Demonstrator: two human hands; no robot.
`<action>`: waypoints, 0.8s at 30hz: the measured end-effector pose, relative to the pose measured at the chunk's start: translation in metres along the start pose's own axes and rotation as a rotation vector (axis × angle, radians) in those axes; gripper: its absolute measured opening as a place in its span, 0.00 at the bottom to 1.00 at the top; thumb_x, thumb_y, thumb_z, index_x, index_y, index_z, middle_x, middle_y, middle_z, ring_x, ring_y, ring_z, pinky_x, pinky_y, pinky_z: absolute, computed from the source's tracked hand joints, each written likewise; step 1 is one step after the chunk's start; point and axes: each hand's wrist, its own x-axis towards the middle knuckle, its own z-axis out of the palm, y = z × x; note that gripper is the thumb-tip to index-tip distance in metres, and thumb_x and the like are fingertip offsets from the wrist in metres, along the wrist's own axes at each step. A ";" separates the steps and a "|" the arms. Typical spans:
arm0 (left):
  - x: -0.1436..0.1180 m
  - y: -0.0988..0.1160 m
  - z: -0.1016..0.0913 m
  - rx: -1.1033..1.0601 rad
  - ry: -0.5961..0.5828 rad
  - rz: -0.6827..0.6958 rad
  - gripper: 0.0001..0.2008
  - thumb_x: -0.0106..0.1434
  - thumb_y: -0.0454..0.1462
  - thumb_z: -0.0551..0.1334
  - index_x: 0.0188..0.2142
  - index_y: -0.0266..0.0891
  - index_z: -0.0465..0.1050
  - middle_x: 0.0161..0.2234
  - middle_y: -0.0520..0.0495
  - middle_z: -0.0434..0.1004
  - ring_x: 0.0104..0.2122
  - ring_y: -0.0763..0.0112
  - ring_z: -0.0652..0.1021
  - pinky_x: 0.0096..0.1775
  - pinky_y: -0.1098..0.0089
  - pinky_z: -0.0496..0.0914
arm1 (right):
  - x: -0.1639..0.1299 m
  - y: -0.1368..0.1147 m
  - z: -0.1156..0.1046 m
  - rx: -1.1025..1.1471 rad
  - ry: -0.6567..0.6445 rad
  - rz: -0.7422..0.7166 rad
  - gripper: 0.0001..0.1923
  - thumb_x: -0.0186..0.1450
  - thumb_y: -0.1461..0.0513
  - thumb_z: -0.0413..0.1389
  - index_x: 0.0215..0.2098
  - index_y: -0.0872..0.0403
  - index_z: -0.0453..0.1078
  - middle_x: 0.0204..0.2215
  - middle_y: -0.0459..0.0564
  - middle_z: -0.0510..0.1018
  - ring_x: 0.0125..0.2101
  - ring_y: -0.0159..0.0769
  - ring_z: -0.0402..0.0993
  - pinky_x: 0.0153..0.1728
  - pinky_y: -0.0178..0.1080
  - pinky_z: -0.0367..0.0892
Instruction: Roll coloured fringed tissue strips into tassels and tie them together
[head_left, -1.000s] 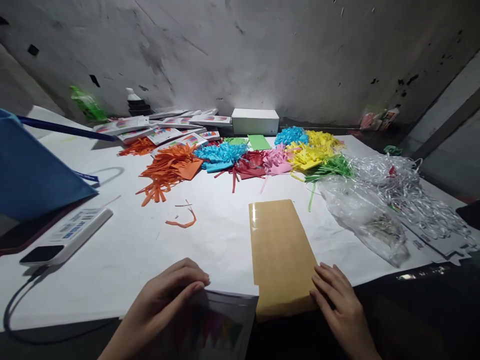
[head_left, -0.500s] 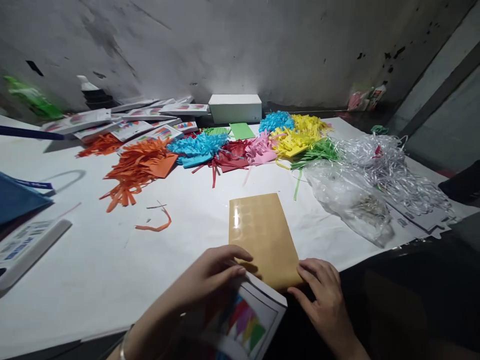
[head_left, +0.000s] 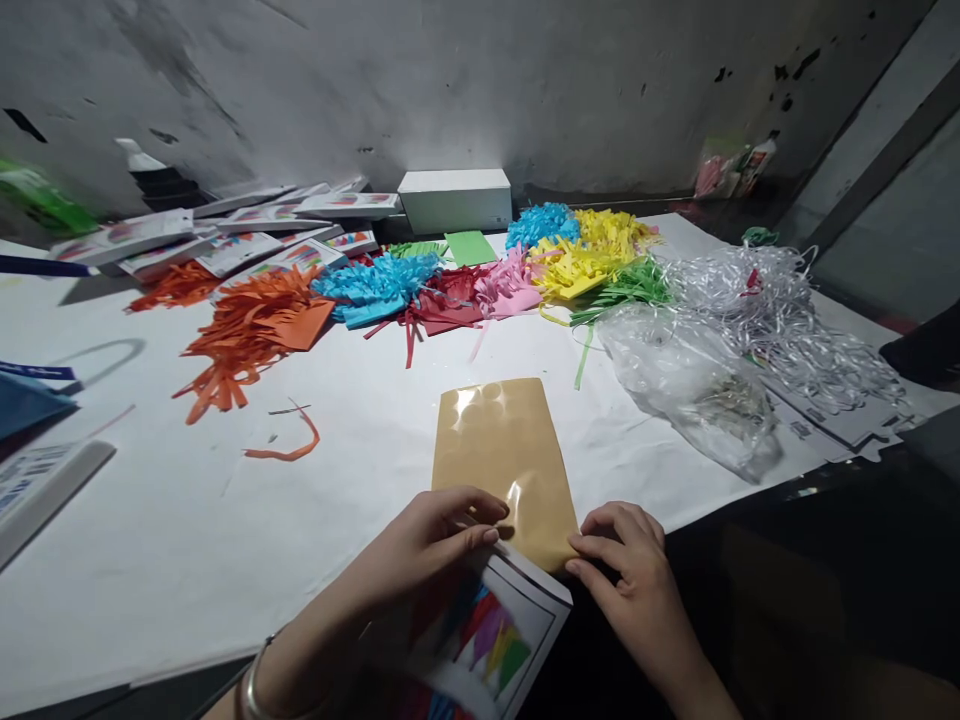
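No text can be read; the label print on the white device (head_left: pixel 45 490) at the tabletop's left edge is blurred.

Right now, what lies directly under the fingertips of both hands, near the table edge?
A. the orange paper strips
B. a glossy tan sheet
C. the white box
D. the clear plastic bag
B: the left hand and right hand both press the near end of the glossy tan sheet.

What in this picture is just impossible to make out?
Head view only:
- Near end of the tan sheet: covered by the left hand and right hand.
- Printed packet: partly under the left hand, print blurred.
- Contents of the clear plastic bag: too murky to tell.
- White device: cut off by the left edge.
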 end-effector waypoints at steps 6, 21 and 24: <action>0.000 0.000 -0.003 0.135 -0.016 0.022 0.11 0.66 0.42 0.64 0.44 0.38 0.77 0.43 0.41 0.83 0.45 0.59 0.82 0.44 0.64 0.75 | 0.002 0.002 -0.003 0.020 -0.009 -0.030 0.09 0.63 0.68 0.62 0.36 0.46 0.77 0.33 0.43 0.74 0.40 0.39 0.69 0.45 0.47 0.59; 0.001 -0.003 -0.006 0.201 -0.032 0.011 0.15 0.65 0.47 0.64 0.45 0.40 0.77 0.44 0.43 0.83 0.44 0.59 0.81 0.44 0.64 0.74 | 0.002 -0.005 0.001 0.064 0.054 -0.050 0.10 0.63 0.72 0.61 0.33 0.50 0.74 0.31 0.44 0.72 0.36 0.37 0.68 0.43 0.46 0.58; 0.001 -0.004 -0.006 0.186 -0.030 0.008 0.15 0.65 0.47 0.64 0.44 0.40 0.77 0.44 0.43 0.83 0.45 0.58 0.81 0.45 0.64 0.74 | 0.000 -0.004 0.001 0.061 0.104 -0.101 0.11 0.64 0.73 0.59 0.36 0.50 0.74 0.31 0.45 0.72 0.36 0.36 0.68 0.43 0.46 0.60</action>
